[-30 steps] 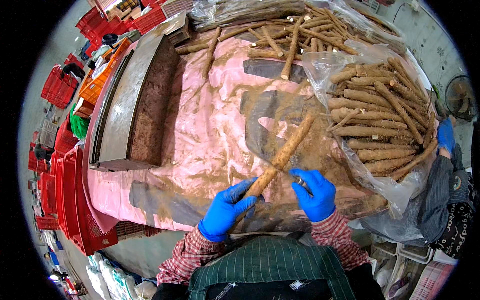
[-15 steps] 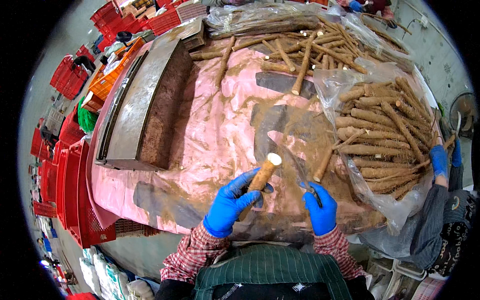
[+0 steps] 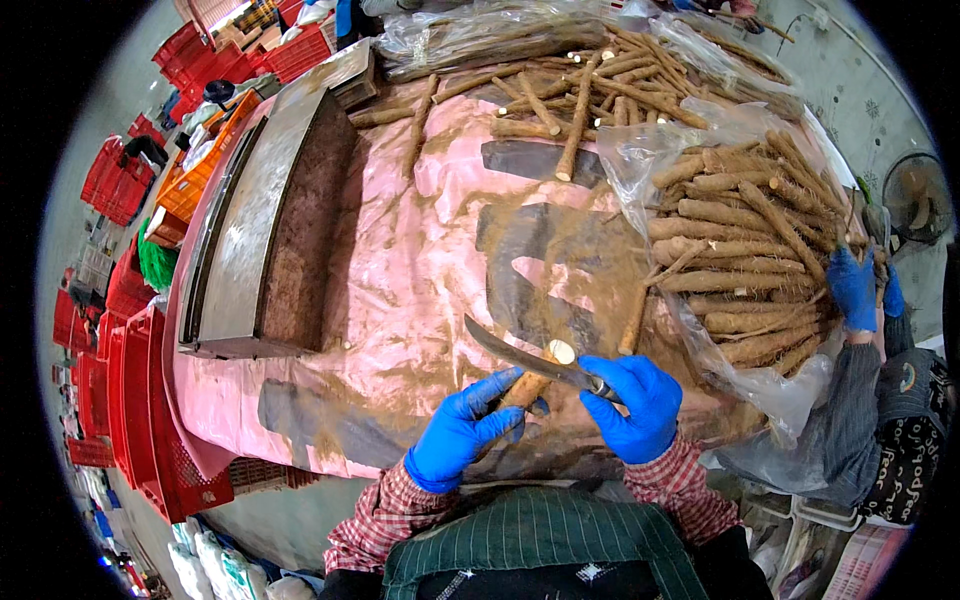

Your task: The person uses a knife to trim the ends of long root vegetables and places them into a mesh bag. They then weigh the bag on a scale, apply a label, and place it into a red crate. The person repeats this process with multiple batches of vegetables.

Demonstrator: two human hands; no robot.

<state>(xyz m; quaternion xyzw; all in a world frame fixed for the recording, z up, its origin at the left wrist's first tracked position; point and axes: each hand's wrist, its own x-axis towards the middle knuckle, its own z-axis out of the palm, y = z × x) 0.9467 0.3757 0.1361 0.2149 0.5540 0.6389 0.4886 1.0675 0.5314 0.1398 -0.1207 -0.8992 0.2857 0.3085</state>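
My left hand (image 3: 450, 435), in a blue glove, is closed around a short brown yam (image 3: 525, 387). The yam's cut white end tilts up and away from me. In my right hand (image 3: 640, 405), also gloved in blue, is the handle of a knife (image 3: 500, 346) with a curved blade. The blade points left and lies across the yam, just below its pale cut face; whether its edge has entered the yam I cannot tell. A thin yam (image 3: 634, 322) rests on the pink table cover (image 3: 420, 260) beyond my right hand.
A metal box (image 3: 280, 230) stands at the left of the table. At the right, hairy yams (image 3: 745, 235) are heaped on clear plastic. More cut yams (image 3: 630, 85) lie at the back. Another person's gloved hand (image 3: 853, 290) is by the heap. Red crates (image 3: 135, 390) are stacked left.
The knife, hardly visible before, has come up and left with my right hand and now crosses the yam. My left hand keeps its hold. The whole view has shifted slightly.
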